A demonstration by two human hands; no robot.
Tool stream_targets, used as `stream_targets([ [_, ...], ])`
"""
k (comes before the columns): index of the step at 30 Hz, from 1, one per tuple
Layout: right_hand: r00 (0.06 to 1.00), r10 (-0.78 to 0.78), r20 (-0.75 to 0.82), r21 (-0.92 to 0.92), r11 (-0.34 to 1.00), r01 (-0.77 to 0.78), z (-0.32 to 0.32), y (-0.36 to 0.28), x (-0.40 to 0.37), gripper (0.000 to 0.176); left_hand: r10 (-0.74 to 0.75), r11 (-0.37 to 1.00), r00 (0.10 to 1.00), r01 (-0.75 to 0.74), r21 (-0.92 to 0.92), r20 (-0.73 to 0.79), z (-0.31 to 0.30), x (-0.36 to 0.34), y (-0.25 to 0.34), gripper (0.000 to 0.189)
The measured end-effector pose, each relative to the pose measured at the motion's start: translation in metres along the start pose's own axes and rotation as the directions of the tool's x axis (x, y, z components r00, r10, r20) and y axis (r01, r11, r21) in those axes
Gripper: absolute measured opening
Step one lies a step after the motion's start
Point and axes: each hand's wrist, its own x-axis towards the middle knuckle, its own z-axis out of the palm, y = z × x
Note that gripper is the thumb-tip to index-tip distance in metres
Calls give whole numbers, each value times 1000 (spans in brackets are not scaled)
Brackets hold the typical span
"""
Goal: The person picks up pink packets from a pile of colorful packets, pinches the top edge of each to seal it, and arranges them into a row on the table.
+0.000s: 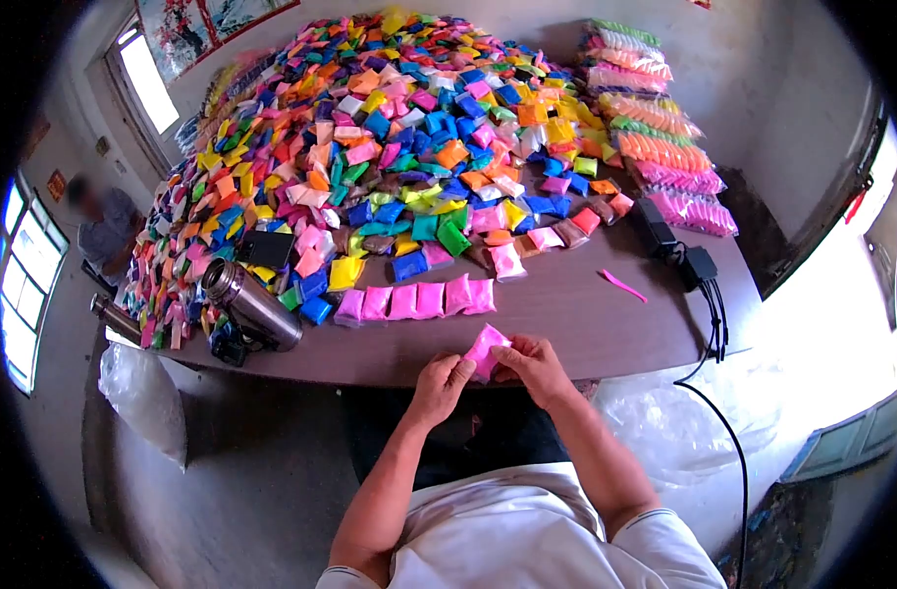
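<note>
Between my two hands, just over the table's front edge, is a small pink packet (487, 350) in clear plastic. My left hand (442, 385) pinches its lower left side with thumb and fingers. On the packet's right side, my right hand (533, 367) grips it the same way. Beyond my hands lies a row of several similar pink packets (415, 300), set side by side on the brown table (556, 324). A thin pink strip (622, 286) rests on the table to the right.
A huge heap of colourful packets (419, 137) covers the table's back and left. Stacked bundled packets (655, 128) stand at the right rear. A steel flask (252, 306) lies at the left, black boxes with cables (699, 267) at the right. A person (105, 226) sits far left.
</note>
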Motion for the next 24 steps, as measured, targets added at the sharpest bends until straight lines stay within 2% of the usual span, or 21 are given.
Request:
stream_targets([
  [4,993,-108,-48,-4,994,108,-3,15,6,19,-30,998,999,28,48,44,-1,0,2,37],
  [9,993,-95,-63,17,995,96,5,7,2,15,-26,999,999,25,20,30,-3,2,4,34],
  [11,995,-80,-63,40,996,82,7,5,0,13,-70,997,996,68,45,46,-4,1,6,33],
  [13,992,-63,-110,24,998,66,8,5,0,11,-55,997,997,52,63,52,-2,1,3,33],
  [17,992,-75,-100,-43,997,71,5,6,-1,14,-59,992,996,51,112,63,-2,2,7,33],
  [19,955,-265,-134,-164,956,242,6,1,-2,21,-4,994,1000,1,110,29,3,2,-1,39],
  [20,896,-400,-194,-320,889,328,-2,6,2,22,46,992,999,-44,118,-12,5,2,-5,45],
  [21,893,-404,-199,-330,886,327,-14,4,4,22,51,993,999,-50,108,-9,5,2,-7,45],
  [22,806,-503,-311,-596,764,247,-31,-2,6,22,47,993,999,-48,111,7,5,1,-9,45],
  [23,692,-618,-372,-797,595,102,-47,-9,7,23,42,992,999,-44,117,23,4,1,-10,46],
  [24,575,-738,-352,-885,462,51,-64,-14,9,26,45,984,998,-51,174,41,2,2,-6,46],
])
